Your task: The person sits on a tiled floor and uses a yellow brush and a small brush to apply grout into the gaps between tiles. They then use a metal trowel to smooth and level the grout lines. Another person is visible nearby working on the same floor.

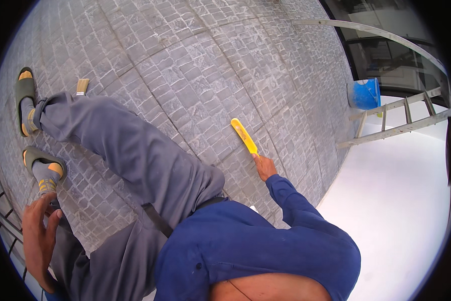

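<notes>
My right hand [264, 166] grips the narrow handle of a long yellow tool [242, 133] over the grey paved floor [185, 85]. At the lower left, my left hand [40, 236] rests by my grey trouser leg [65, 226], its fingers curved and apart, near my sandalled foot [45, 168]. A wide paintbrush [82, 86] with pale bristles lies on the floor beside my other leg, its handle hidden behind the trouser.
A blue bucket [363, 94] stands at the right among aluminium ladders [396, 133], beside dark glass panels [381, 50] and a white surface [386, 190]. Dark metal bars [0, 210] run along the far left edge.
</notes>
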The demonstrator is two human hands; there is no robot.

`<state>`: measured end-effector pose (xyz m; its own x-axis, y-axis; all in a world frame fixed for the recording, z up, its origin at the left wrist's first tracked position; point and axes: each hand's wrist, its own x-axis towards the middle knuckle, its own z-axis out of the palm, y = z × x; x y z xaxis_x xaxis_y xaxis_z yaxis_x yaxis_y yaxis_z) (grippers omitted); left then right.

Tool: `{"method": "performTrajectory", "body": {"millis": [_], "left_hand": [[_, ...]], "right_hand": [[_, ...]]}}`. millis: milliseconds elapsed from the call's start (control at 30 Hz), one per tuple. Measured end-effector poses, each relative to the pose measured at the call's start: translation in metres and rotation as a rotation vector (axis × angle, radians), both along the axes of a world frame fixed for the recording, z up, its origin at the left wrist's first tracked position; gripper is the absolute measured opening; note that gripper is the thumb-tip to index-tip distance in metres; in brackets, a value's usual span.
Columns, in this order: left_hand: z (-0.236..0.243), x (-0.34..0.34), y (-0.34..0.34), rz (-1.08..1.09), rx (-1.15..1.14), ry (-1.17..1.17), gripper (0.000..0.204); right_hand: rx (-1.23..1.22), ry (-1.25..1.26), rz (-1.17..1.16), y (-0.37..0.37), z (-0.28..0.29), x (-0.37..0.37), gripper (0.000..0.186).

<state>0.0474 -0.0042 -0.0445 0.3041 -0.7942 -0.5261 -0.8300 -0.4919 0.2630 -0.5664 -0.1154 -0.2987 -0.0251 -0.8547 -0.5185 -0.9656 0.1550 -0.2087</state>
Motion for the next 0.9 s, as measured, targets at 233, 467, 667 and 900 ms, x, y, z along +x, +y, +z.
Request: {"method": "performTrajectory", "body": {"millis": [233,467,667,900], "left_hand": [[-0.003,-0.012,-0.016,-0.116,-0.051,-0.026,0.037],[0.016,-0.016,-0.025,-0.353,-0.222,0.03,0.029],[0.02,-0.009,-0.019,-0.389,-0.201,0.01,0.033],[0.01,-0.005,-0.015,-0.391,-0.225,0.009,0.033]], "right_hand": [[-0.095,0.04,0.005,-0.044,-0.02,0.056,0.066],[-0.238,-0.001,0.076,-0.217,-0.033,0.179,0.072],[-0.258,-0.091,0.032,-0.257,-0.037,0.233,0.069],[-0.048,-0.063,0.224,-0.11,-0.01,0.17,0.068]]}}
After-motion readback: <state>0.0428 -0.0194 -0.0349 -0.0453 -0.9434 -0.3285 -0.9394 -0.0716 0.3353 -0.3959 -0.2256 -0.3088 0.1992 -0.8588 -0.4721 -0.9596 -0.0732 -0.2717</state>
